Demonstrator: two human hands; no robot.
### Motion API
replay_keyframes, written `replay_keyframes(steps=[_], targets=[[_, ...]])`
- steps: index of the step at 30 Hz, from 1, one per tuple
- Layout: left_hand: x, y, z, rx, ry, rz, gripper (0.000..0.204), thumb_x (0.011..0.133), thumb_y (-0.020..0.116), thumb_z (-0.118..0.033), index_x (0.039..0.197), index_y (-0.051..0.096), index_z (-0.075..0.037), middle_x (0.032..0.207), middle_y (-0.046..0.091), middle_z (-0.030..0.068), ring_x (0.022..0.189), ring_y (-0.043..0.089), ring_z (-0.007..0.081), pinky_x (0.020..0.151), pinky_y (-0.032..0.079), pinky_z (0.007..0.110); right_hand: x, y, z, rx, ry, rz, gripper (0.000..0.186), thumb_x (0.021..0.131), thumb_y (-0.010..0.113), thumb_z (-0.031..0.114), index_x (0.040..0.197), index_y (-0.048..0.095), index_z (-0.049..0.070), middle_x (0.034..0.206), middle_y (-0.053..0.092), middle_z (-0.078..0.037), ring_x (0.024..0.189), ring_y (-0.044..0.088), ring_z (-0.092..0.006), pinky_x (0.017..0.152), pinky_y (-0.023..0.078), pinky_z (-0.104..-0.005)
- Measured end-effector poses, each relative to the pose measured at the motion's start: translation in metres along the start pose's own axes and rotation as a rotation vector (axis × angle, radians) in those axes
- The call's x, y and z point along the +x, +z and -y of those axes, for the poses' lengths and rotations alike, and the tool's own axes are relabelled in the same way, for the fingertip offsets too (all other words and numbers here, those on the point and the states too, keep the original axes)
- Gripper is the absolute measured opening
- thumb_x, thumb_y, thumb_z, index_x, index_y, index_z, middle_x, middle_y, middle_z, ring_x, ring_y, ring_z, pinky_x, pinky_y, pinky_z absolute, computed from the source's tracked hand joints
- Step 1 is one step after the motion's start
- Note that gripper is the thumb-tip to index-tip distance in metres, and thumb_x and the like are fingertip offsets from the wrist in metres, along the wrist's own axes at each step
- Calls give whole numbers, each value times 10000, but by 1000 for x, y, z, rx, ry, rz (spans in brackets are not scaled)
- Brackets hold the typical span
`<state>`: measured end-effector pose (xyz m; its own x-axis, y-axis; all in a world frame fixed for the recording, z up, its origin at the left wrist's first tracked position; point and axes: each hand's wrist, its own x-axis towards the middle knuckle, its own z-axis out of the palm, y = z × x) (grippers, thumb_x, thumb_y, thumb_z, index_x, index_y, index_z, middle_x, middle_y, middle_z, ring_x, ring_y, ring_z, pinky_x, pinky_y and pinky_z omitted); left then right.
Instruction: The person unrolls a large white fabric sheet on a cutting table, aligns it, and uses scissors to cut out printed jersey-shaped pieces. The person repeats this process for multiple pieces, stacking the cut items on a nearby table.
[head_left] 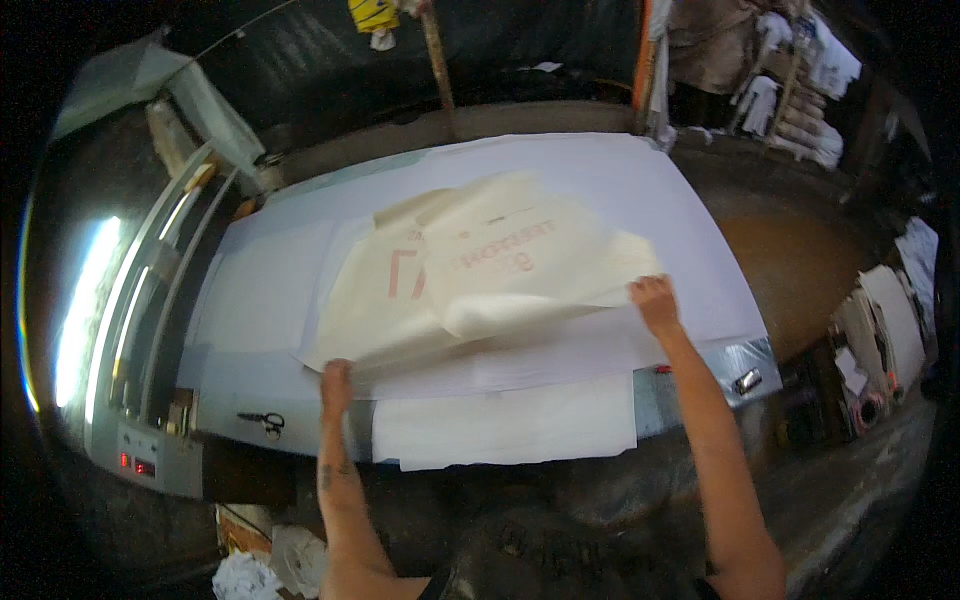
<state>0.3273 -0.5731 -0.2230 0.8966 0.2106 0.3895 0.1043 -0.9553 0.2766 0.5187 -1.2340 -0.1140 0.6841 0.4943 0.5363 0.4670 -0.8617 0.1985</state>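
Observation:
A large cream sheet [400, 320] with faded reddish print lies wrinkled across the table, one fold raised in its middle. I cannot tell whether it is paper or film. My left hand [337, 378] is closed on its near left corner. At the sheet's right end, my right hand [654, 300] pinches the edge, arm stretched forward. Beneath the cream sheet, wide white sheeting [690, 250] covers much of the table. A smaller white sheet [510, 430] hangs over the near edge, between my forearms.
Black scissors [264, 421] lie on the table at the near left. A small metallic object [747, 381] sits at the near right corner. Along the left stands a grey machine [150, 455] with lit red displays and long bright tubes. White cloths [765, 100] hang at the far right.

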Motion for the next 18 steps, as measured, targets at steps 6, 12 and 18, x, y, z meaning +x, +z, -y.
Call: replay_keyframes(steps=[6,12,18], targets=[[-14,-177,12,-417,-562,-327,254,929,553,-217,932,584,35,826,596,73,774,535,156,682,442,315,-61,34,-84,-36,72,20,89,753,575,64,838,589,85,919,578,-84,916,551,-249,825,386,-434],[63,-144,-205,-300,-321,-455,375,979,449,-220,1213,494,70,985,636,184,855,620,269,780,476,413,-89,98,-119,87,870,-262,213,752,596,-1,926,632,115,1134,492,-118,1106,424,-325,920,340,-466],[167,64,-488,-122,326,121,557,846,396,49,1396,358,-33,1418,420,137,1065,586,343,862,495,439,-103,122,-153,1654,1593,-418,390,822,545,4,1210,560,46,1183,524,-212,922,565,-266,790,480,-411]])
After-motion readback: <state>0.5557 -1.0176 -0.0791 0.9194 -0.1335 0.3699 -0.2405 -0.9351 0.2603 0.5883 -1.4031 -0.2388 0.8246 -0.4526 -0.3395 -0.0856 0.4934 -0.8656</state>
